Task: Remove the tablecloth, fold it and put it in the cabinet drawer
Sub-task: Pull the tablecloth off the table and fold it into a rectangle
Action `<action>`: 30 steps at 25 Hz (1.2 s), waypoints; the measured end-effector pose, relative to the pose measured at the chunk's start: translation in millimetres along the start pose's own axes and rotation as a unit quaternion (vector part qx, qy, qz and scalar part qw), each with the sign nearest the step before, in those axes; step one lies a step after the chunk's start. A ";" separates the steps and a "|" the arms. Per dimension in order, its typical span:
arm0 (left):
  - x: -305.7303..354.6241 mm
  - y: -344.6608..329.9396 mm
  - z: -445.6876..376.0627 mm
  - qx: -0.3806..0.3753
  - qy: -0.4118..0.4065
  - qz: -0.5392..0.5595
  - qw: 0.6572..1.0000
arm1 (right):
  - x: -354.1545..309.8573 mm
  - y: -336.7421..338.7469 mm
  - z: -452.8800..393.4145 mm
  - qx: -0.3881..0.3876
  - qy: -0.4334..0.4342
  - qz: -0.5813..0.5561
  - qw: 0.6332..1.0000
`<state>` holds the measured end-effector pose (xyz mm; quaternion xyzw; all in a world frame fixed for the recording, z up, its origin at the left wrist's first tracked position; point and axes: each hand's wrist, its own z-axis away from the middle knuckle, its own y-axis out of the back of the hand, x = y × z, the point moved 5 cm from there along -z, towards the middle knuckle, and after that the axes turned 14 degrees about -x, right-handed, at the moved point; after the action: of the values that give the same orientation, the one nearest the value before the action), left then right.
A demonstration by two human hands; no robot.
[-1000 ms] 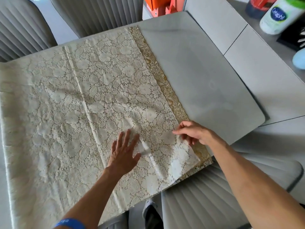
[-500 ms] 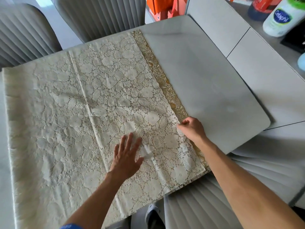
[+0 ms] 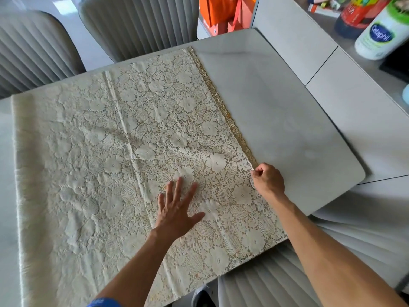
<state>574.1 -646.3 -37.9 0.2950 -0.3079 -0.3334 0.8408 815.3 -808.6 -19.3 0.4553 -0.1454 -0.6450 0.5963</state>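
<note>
- Chair backs (image 3: 39, 47), grey and ribbed, at 10 to 12 o'clock beyond the table's far edge.
- Tablecloth (image 3: 93, 165): cream lace, lying flat and seemingly doubled over the left two-thirds of the table (image 3: 287, 120); near edge overhangs at 6 o'clock. Lengthwise crease runs 11 to 6 through the middle.
- Left hand (image 3: 177, 209): open, fingers spread wide, palm pressed flat on the lace at about 6 o'clock of centre. Gripping nothing, pinning only.
- Gold border (image 3: 221, 103) marks the cloth's right edge, running 12 to 4.
- Right hand (image 3: 269, 180): closed to a narrow pinch on that edge at 4 o'clock.
- Lotion bottle (image 3: 380, 34) at 1 o'clock, on a separate surface.
- Step, by judgement: mid-fold, edges being squared. Next calls for lifting the pinched edge leftward across while the flat hand anchors. Drawer not in sight.
</note>
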 end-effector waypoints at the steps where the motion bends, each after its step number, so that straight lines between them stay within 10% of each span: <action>1: 2.8 0.2 -2.4 0.002 -0.003 -0.002 1.000 | 1.2 1.1 0.0 0.013 0.001 -0.003 1.000; 26: 24.8 -19.4 6.9 0.034 0.039 -0.003 0.999 | 49.8 12.2 47.7 0.017 -0.008 0.098 0.995; 30: 16.2 -9.3 32.1 0.104 0.003 0.087 0.991 | -4.9 -38.2 89.0 0.040 0.181 0.188 0.965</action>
<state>557.2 -673.3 -18.8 0.3541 -0.3627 -0.2239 0.8324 722.6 -826.4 3.2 0.5520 -0.1437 -0.4217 0.7048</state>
